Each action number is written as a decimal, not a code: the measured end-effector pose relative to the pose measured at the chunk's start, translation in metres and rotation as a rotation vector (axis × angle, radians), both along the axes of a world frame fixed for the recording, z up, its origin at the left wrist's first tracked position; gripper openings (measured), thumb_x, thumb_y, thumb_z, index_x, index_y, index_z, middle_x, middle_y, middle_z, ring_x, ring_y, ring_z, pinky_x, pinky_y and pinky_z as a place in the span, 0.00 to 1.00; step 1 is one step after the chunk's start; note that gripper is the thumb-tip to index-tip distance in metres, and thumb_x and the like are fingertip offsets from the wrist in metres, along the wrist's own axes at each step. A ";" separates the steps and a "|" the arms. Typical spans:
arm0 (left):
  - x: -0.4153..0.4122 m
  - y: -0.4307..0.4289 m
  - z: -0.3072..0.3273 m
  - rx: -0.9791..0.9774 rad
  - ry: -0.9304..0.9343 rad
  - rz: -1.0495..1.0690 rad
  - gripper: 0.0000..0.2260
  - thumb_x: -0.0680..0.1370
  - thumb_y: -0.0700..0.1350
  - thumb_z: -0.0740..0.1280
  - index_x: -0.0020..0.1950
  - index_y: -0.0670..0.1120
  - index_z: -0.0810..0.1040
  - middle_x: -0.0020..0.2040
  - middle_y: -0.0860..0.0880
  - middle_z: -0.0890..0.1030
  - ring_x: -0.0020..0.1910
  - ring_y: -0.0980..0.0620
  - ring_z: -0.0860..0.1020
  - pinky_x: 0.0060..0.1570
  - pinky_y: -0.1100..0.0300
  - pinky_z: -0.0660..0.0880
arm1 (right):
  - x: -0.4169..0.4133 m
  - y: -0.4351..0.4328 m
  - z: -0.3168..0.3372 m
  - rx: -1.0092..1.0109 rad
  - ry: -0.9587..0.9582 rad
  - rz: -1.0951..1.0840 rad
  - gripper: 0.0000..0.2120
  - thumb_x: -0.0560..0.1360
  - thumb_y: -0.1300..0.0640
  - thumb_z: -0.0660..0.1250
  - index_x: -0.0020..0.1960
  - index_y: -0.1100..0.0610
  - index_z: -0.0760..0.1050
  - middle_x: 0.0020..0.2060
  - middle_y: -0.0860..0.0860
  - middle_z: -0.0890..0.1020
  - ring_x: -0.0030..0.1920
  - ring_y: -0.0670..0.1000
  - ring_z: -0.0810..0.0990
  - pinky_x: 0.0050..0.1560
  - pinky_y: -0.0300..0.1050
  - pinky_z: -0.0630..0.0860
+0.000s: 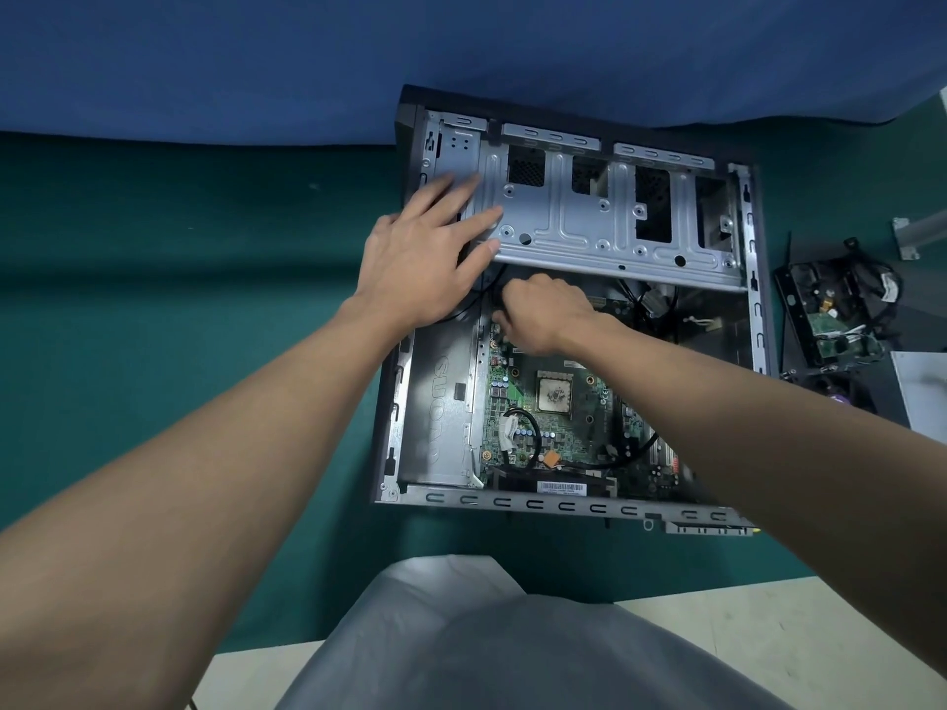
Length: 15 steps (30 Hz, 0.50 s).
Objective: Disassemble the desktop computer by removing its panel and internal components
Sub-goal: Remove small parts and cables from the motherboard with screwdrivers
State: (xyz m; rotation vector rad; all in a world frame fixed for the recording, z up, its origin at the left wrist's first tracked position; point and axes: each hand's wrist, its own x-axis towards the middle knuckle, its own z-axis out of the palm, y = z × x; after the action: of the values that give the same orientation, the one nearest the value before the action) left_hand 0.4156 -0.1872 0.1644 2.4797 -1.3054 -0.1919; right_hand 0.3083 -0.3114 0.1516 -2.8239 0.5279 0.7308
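Observation:
An open desktop computer case (758, 320) lies flat on the green table, its side panel off. A grey metal drive cage (604, 217) spans its far half. My left hand (425, 248) rests on the cage's left end with straight fingers. Below the cage lies the green motherboard (558, 427) with a bare CPU (553, 394) and black cables (533, 427). My right hand (543, 312) reaches in at the motherboard's far left corner, fingers curled down and pinching something small that the hand hides.
Removed parts, a hard drive (825, 320) with tangled cables, lie on the table right of the case. A white object (922, 392) sits at the right edge. A blue cloth (358, 58) hangs behind the green table (179, 299). My grey clothing fills the bottom.

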 end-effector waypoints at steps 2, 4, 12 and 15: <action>0.000 0.000 0.000 -0.001 0.001 0.000 0.20 0.82 0.60 0.53 0.72 0.58 0.69 0.77 0.55 0.61 0.76 0.54 0.54 0.64 0.42 0.67 | 0.000 -0.002 0.001 0.083 0.009 -0.032 0.04 0.76 0.54 0.61 0.45 0.54 0.67 0.50 0.56 0.76 0.50 0.60 0.76 0.45 0.49 0.68; 0.000 0.000 0.000 0.003 0.002 0.001 0.20 0.82 0.60 0.52 0.72 0.58 0.69 0.77 0.55 0.61 0.77 0.54 0.54 0.64 0.42 0.66 | 0.000 -0.001 0.001 0.150 0.017 -0.072 0.02 0.75 0.55 0.61 0.45 0.52 0.69 0.48 0.54 0.76 0.51 0.60 0.76 0.46 0.50 0.70; 0.000 0.000 0.000 0.004 -0.001 0.000 0.20 0.82 0.60 0.52 0.72 0.58 0.69 0.77 0.55 0.61 0.77 0.54 0.54 0.64 0.42 0.67 | -0.004 0.002 -0.004 0.041 -0.020 -0.036 0.04 0.78 0.54 0.60 0.47 0.55 0.69 0.48 0.57 0.76 0.50 0.62 0.76 0.44 0.50 0.68; 0.001 0.000 0.000 0.002 0.001 -0.001 0.20 0.82 0.60 0.53 0.72 0.58 0.69 0.77 0.55 0.61 0.77 0.54 0.54 0.64 0.42 0.67 | -0.002 0.003 -0.003 0.048 0.004 -0.045 0.09 0.78 0.51 0.58 0.51 0.55 0.71 0.50 0.57 0.76 0.52 0.62 0.76 0.45 0.51 0.67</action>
State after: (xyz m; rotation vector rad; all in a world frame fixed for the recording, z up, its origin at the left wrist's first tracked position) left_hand 0.4163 -0.1868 0.1643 2.4797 -1.3066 -0.1950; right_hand 0.3062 -0.3084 0.1489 -2.7580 0.5655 0.7302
